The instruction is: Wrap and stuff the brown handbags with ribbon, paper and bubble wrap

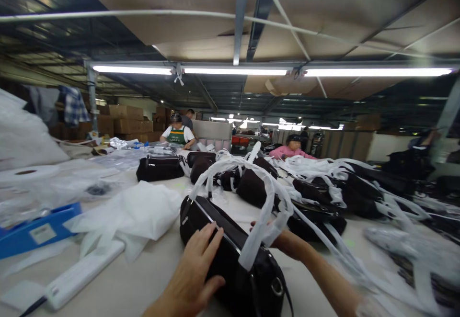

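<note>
A black handbag point(230, 259) with a zip along its top lies on the table in front of me. Its arched handles point(268, 197) are wrapped in white paper and rise over it. Fingers stretched out, my left hand point(194, 264) rests flat on the bag's near side by the zip. At the far side is my right hand point(285, 240), by the wrapped handle. The handle and bag cover most of its fingers, so its grip cannot be made out. A metal ring point(277, 286) shows at the bag's near end.
More black bags point(160, 168) and a heap of white-wrapped straps point(323, 168) lie beyond and right. To the left are white sheeting point(140, 211), a blue holder point(39, 231) and a white power strip point(84, 274). Two people point(178, 135) point(293, 149) work across the table.
</note>
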Demonstrator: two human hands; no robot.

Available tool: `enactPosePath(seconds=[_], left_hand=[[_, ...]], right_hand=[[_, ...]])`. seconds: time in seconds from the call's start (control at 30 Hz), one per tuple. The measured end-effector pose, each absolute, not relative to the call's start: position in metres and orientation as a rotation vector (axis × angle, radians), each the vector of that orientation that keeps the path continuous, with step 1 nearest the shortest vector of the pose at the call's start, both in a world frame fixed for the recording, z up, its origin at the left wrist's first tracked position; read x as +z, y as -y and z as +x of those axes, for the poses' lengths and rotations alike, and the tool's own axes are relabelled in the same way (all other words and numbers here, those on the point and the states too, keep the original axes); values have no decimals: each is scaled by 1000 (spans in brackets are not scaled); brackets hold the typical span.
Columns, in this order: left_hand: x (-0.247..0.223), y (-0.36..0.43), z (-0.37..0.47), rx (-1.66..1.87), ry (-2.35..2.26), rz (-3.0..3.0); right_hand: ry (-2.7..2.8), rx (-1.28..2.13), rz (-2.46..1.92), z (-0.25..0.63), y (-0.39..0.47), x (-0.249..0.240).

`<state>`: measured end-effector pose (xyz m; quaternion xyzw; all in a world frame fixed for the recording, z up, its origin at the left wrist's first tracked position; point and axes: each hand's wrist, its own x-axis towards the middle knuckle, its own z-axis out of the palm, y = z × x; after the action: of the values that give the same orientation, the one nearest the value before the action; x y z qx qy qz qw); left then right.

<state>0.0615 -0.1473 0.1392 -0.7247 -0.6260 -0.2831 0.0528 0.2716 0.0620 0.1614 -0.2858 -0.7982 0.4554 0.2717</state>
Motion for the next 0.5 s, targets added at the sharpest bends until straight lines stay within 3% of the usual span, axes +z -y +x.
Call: enactPosePath(seconds=[0.1,0.2,0.5], left_hand=[[153,128,65,-565,1804,-2233],[162,101,79,-513,1813,-2166],[157,75,93,-561,1731,-1965]], right_hand=[[2139,1578,-837,321,-49,156],[2197,1701,-768,350,-28,155],[1899,979,-745,298,-3,95]])
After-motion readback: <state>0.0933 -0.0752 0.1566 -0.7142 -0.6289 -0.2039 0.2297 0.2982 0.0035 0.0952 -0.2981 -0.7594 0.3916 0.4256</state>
